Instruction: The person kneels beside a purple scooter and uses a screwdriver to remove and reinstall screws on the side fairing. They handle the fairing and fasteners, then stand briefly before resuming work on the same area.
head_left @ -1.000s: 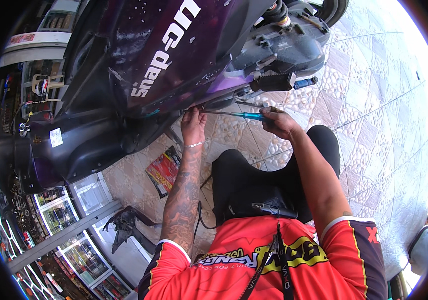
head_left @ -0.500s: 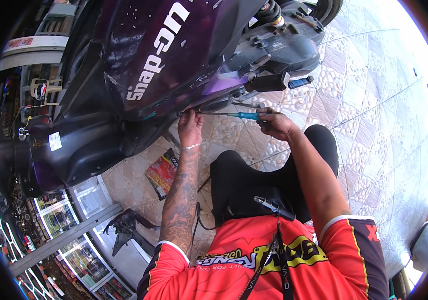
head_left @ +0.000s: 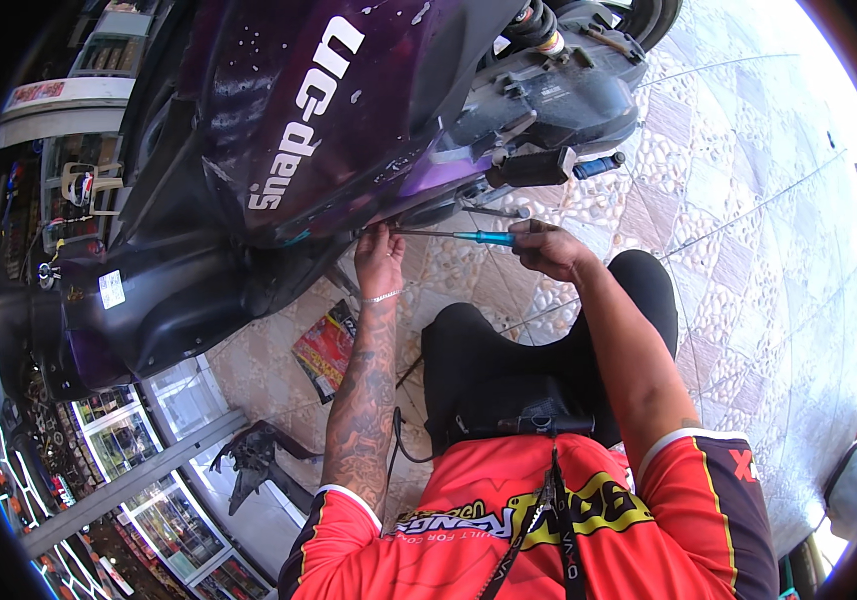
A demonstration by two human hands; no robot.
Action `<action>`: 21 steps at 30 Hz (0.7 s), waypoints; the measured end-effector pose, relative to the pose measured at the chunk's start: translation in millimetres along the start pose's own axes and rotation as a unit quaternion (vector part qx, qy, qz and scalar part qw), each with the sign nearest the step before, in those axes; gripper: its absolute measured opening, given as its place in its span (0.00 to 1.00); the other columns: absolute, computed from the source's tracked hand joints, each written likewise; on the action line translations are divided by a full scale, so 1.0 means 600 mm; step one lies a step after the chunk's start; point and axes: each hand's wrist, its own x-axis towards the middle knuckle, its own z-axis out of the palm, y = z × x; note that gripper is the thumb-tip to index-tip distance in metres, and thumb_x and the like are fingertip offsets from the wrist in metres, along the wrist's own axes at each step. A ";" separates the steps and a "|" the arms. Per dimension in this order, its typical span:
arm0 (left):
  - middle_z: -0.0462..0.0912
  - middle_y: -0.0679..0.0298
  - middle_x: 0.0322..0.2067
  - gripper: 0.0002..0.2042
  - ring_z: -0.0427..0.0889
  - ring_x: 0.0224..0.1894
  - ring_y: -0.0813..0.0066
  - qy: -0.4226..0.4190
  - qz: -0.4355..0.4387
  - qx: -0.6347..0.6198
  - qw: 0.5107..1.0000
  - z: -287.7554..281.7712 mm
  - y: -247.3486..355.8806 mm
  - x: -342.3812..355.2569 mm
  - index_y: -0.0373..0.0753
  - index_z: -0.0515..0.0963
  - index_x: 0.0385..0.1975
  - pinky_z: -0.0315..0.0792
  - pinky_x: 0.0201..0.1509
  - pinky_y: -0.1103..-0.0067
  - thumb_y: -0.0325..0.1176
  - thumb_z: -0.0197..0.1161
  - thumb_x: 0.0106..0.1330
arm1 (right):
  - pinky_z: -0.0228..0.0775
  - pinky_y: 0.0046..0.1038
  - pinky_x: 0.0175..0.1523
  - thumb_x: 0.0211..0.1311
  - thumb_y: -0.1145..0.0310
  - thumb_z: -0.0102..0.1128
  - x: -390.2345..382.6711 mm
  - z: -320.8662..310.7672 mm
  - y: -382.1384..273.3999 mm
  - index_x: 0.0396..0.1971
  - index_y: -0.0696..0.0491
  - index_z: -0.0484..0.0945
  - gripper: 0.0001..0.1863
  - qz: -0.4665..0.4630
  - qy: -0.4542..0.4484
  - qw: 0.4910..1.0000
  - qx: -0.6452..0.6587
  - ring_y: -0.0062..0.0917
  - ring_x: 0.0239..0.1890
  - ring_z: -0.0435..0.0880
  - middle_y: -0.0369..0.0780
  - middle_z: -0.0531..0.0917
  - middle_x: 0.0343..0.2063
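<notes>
As I look down from a distance through the head camera, a large dark purple and black scooter point(head_left: 389, 120) fills the upper left, with pale patterned tiles point(head_left: 729, 205) on its near side. I judge its bodywork to be hard, light plastic, liable to crack if levered, on a machine too heavy to shift by hand. A flat red and yellow packet point(head_left: 325, 350) lies on the tiles just below the scooter's lower edge; it looks light and pliable.

Both hands are up at that lower edge. The right hand point(head_left: 549, 250), a little out from the scooter, is closed around the butt of a screwdriver point(head_left: 459, 236). The left hand point(head_left: 380, 262) reaches to the underside of the bodywork, its fingertips gathered beside the end of the blade; I cannot tell whether they pinch anything.

The screwdriver runs roughly along the scooter's lower edge, tip toward the left hand. I expect it to be light and rigid, its blue handle smooth and perhaps slick with sweat or grease. I would grip that handle and steady the thin metal shaft point(head_left: 427, 233) near its tip.

Of what I cannot make out, the scooter's top is cut off by the upper rim, and its rear wheel point(head_left: 652, 15) is only partly shown. The right hand covers the handle's end. Fingers and shadow hide the tip and whatever it meets.
</notes>
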 end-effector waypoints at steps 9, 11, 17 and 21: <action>0.80 0.73 0.39 0.07 0.77 0.37 0.86 0.020 -0.010 0.005 1.000 0.006 0.006 -0.005 0.43 0.76 0.47 0.73 0.44 0.84 0.30 0.57 0.73 | 0.74 0.21 0.30 0.75 0.50 0.46 0.012 0.022 -0.006 0.51 0.54 0.73 0.22 0.235 0.093 0.967 0.006 0.21 0.25 0.75 0.42 0.80 0.32; 0.80 0.73 0.39 0.07 0.77 0.37 0.86 0.005 0.002 0.012 1.000 0.005 0.006 -0.006 0.43 0.76 0.48 0.73 0.44 0.84 0.30 0.57 0.73 | 0.73 0.20 0.30 0.75 0.52 0.48 0.012 0.015 -0.003 0.51 0.53 0.72 0.20 0.137 0.054 0.989 -0.032 0.20 0.26 0.77 0.40 0.80 0.32; 0.80 0.72 0.40 0.07 0.77 0.37 0.85 0.009 -0.003 0.002 1.000 0.008 0.005 -0.004 0.42 0.76 0.48 0.74 0.43 0.84 0.30 0.57 0.73 | 0.71 0.21 0.42 0.64 0.74 0.59 0.007 0.018 0.002 0.48 0.50 0.72 0.14 -0.083 0.025 0.996 0.008 0.21 0.38 0.78 0.35 0.79 0.35; 0.80 0.71 0.40 0.06 0.78 0.37 0.85 0.003 -0.001 -0.003 1.000 0.003 0.003 -0.002 0.41 0.76 0.47 0.74 0.43 0.84 0.29 0.57 0.73 | 0.73 0.19 0.36 0.71 0.67 0.52 0.014 0.025 -0.003 0.49 0.53 0.71 0.11 0.018 0.081 0.993 0.089 0.21 0.32 0.79 0.39 0.79 0.33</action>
